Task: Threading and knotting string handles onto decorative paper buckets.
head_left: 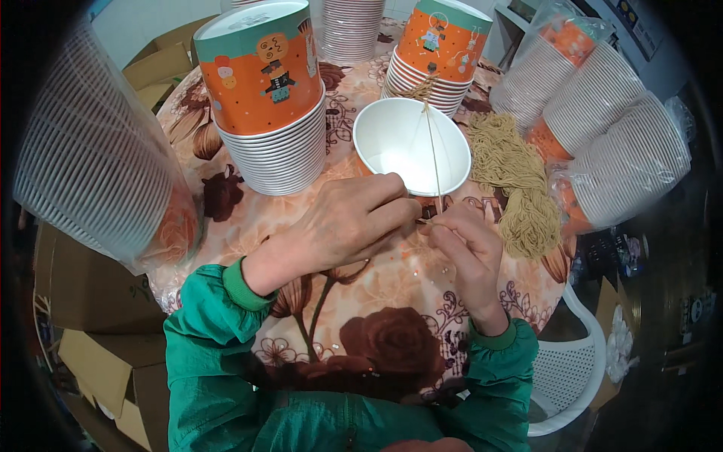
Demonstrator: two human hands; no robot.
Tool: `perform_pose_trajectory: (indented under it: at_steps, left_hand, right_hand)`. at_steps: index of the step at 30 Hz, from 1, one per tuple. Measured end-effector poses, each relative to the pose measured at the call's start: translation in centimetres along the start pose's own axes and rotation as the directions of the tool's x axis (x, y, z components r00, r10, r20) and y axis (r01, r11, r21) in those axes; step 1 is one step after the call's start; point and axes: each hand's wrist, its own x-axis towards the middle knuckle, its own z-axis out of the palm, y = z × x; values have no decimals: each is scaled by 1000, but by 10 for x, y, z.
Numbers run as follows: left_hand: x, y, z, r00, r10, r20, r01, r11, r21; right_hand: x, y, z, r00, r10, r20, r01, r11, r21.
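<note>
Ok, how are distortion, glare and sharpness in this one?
Head view: corners fall to black, fisheye bending strongest toward the rim; highlights glint on the clear wrap at far right; the left hand and right hand look reasonably sharp.

From head height at six o'clock, the fisheye camera is looking steeply down toward twelve, sitting close above the table (pixel 395 290) and spanning it from nine to three.

Near tablecloth (pixel 388 301) free; white cup (pixel 407 147), stacks (pixel 273 162) beyond

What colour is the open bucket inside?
The open bucket is white inside, clearest in the head view.
</note>
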Motion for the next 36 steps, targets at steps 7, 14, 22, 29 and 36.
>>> perform_pose_trajectory:
  at_steps: [7,14,22,29,36]
  left_hand:
    - [-1,3,-1,981,-188,57,196,949,-247]
    - [-2,6,7,974,-221,44,224,935,-274]
    - [3,3,0,995,-98,2,97,985,-145]
    - [-1,-10,1,997,-76,-21,74,994,-85]
    - [-6,4,8,970,-179,-163,150,973,-177]
  right_hand:
    - [-1,1,1,999,53,-6,-52,996,75]
    - [-3,5,5,993,116,-39,-107,979,172]
    - [-3,8,-3,994,110,22,-112,982,154]
    - [-3,0,-3,965,264,9,-238,853,465]
    - [-3,5,-11,996,31,-82,-26,998,53]
